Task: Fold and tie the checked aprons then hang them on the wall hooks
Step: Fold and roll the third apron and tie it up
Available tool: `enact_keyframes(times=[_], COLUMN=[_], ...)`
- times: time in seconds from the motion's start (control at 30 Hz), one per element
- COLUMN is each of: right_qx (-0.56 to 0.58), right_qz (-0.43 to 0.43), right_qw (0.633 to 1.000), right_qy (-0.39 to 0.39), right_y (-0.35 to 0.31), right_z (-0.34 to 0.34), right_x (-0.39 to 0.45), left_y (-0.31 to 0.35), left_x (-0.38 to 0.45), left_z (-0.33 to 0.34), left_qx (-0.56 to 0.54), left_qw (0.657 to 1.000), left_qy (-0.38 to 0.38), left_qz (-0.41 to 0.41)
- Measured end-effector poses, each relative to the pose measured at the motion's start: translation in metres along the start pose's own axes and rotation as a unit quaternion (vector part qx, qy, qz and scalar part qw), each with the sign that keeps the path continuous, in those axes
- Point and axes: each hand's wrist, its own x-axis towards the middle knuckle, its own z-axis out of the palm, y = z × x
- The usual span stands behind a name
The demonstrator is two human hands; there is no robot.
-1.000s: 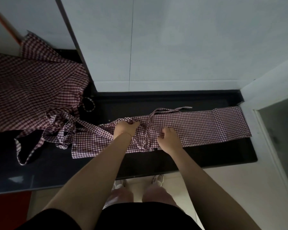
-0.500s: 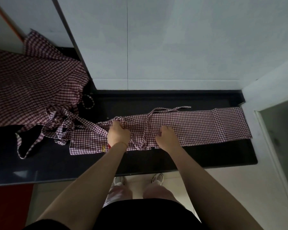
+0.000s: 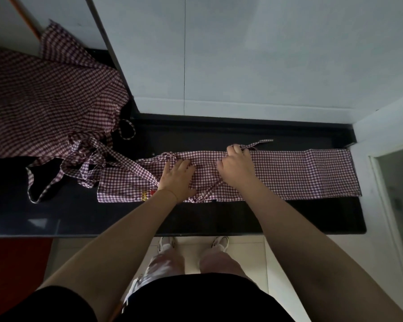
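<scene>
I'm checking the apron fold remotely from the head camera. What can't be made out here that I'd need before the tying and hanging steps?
- Wall hooks: none in the head view; only bare wall shows.
- Yellow and red logo on the folded apron: too small to read, partly under the left hand.
- Right hand: fingertips hidden over the strap; grip unclear.
- Unfolded apron: cut off by the left edge.

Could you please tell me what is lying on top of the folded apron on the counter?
Both hands rest on the folded apron: the left hand lies flat, the right hand is at a strap. The cloth beneath the palms is covered.
</scene>
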Motion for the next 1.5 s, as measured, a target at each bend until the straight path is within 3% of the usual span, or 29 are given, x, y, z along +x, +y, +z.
enact_keyframes(times=[0.1,0.2,0.3,0.4,0.5,0.57,0.63,0.7,0.83,0.97,1.03,1.1,1.13,1.27,1.37,1.5], right_qx=[-0.095,-0.102,-0.071,-0.053,-0.031,0.055,0.104,0.134,0.121,0.147,0.172,0.181,0.184,0.179,0.181,0.200], right_qz=[0.007,0.137,0.171,0.133,0.127,0.120,0.075,0.034,0.035,0.031,0.032,0.032,0.031,0.030,0.028,0.030], right_qw=[0.995,0.963,0.920,0.937,0.901,0.935,0.978,0.987,0.986,0.983,0.977,0.974,0.973,0.974,0.972,0.966], right_qy=[-0.033,-0.208,-0.345,-0.320,-0.414,-0.330,-0.165,-0.083,-0.113,-0.106,-0.123,-0.132,-0.136,-0.136,-0.149,-0.159], right_y=[0.018,0.026,0.040,0.047,0.033,0.020,0.008,-0.005,-0.020,-0.015,-0.011,-0.009,-0.009,-0.009,-0.007,-0.005], right_z=[0.002,-0.006,-0.009,-0.020,-0.032,-0.021,-0.007,0.011,0.031,0.038,0.036,0.032,0.032,0.033,0.035,0.035], right_x=[-0.018,-0.039,-0.069,-0.088,-0.076,-0.061,-0.057,-0.057,-0.061,-0.066,-0.066,-0.066,-0.066,-0.066,-0.064,-0.061], left_y=[-0.001,0.000,0.004,0.005,0.003,0.002,0.003,0.005,0.007,0.008,0.007,0.006,0.005,0.005,0.007,0.002], left_x=[0.002,0.003,0.004,0.005,0.005,0.000,-0.011,-0.018,-0.012,-0.001,0.001,0.004,0.006,0.003,-0.004,-0.008], left_z=[0.001,-0.002,-0.001,-0.002,-0.006,-0.007,-0.008,-0.010,-0.004,-0.005,-0.006,-0.010,-0.010,-0.018,-0.020,-0.016], left_qx=[-0.019,-0.042,-0.045,-0.042,-0.070,-0.153,-0.256,-0.361,-0.489,-0.660,-0.681,-0.660,-0.636,-0.460,-0.415,-0.425], left_qw=[1.000,0.999,0.999,0.999,0.997,0.985,0.943,0.893,0.807,0.648,0.629,0.654,0.682,0.848,0.879,0.883], left_qy=[-0.009,-0.020,-0.019,-0.025,-0.019,0.075,0.182,0.153,0.010,-0.044,-0.090,-0.117,-0.113,-0.042,0.048,-0.005], left_qz=[-0.003,-0.010,-0.013,-0.011,-0.005,-0.026,-0.112,-0.223,-0.331,-0.379,-0.364,-0.350,-0.342,-0.261,-0.230,-0.200])
